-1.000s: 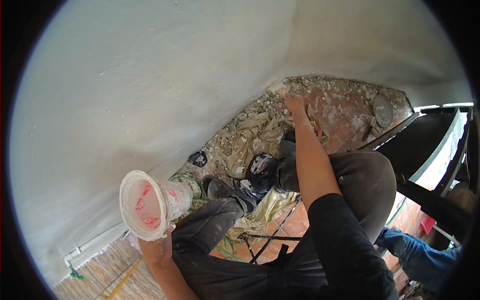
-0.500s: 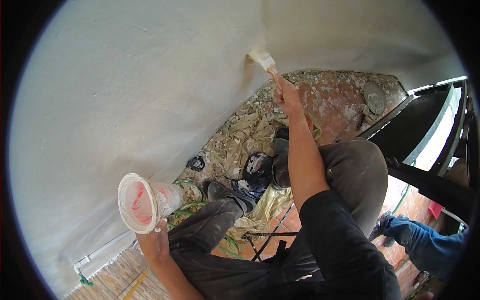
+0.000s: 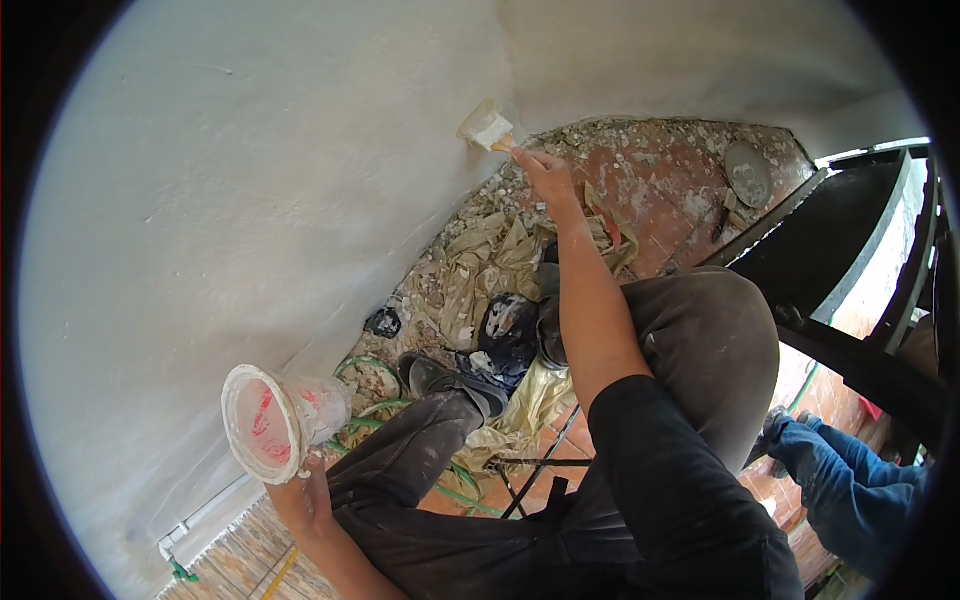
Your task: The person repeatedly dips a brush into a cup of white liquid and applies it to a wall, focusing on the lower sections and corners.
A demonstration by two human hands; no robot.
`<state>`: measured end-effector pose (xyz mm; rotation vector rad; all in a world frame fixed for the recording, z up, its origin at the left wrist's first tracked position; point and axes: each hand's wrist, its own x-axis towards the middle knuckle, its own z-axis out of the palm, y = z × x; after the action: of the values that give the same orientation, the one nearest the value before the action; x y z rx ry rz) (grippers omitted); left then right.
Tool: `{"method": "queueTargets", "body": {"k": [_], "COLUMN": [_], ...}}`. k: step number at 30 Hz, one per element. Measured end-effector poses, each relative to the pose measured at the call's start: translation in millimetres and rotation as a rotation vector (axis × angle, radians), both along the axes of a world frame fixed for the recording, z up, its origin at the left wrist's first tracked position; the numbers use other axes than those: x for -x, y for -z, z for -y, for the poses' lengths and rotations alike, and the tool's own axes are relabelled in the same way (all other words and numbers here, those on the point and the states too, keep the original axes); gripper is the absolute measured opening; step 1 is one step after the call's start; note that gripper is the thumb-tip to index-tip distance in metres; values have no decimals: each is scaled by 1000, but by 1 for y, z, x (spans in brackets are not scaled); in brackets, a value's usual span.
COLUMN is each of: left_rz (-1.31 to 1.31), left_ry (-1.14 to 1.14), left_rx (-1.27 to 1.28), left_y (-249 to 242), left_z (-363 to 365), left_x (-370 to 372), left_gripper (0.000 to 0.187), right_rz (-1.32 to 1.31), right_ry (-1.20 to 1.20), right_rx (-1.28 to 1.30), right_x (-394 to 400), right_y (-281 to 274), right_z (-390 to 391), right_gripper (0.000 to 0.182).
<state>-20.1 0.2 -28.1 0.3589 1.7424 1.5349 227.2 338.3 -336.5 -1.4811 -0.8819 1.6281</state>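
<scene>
My right hand (image 3: 547, 178) is closed round the wooden handle of a wide paintbrush (image 3: 489, 129). The brush's pale bristles touch the whitish wall (image 3: 300, 180) near its corner, a little above the floor. At the lower left, my left hand (image 3: 303, 492) grips a white-smeared plastic tub (image 3: 275, 425), tilted so that its open mouth shows. Red marks show inside the tub. The fingers of my left hand are partly hidden beneath and behind it.
Rubble and crumpled sheeting (image 3: 480, 265) lie along the wall's foot. A round lid (image 3: 748, 174) rests on the tiles. Black metal framework (image 3: 860, 240) stands at right, near another person's jeans (image 3: 845, 490). A green hose (image 3: 465, 490) runs by my legs.
My right hand and the brush have moved left along the wall, and the bristles now look spread. The tub in my left hand appears slightly lower and further left.
</scene>
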Motion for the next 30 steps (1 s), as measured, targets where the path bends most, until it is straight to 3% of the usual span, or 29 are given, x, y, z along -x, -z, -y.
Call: {"method": "queueTargets", "body": {"k": [3, 5, 14, 18, 24, 26, 30], "left_rz": [-60, -76, -67, -82, -76, -78, -94], "left_ry": [-127, -113, -25, -32, 29, 2, -10], "left_rx": [43, 24, -16, 9, -5, 2, -19], "left_y": [-5, -1, 10, 13, 8, 10, 4], "left_z": [-13, -9, -8, -7, -15, -14, -23], "left_x": [-14, -7, 2, 4, -3, -1, -15], "left_gripper": [66, 67, 63, 62, 57, 56, 57], "right_rz": [110, 366, 805, 844, 645, 619, 485], "right_ry": [35, -40, -65, -112, -273, -228, -280], "right_rx": [13, -72, 159, 111, 48, -117, -135], "right_x": [-1, -4, 17, 24, 31, 24, 4], "right_y": [19, 38, 7, 7, 13, 17, -23], "right_z": [2, 2, 13, 14, -6, -14, -18], "right_gripper": [33, 38, 36, 36, 37, 39, 42]}}
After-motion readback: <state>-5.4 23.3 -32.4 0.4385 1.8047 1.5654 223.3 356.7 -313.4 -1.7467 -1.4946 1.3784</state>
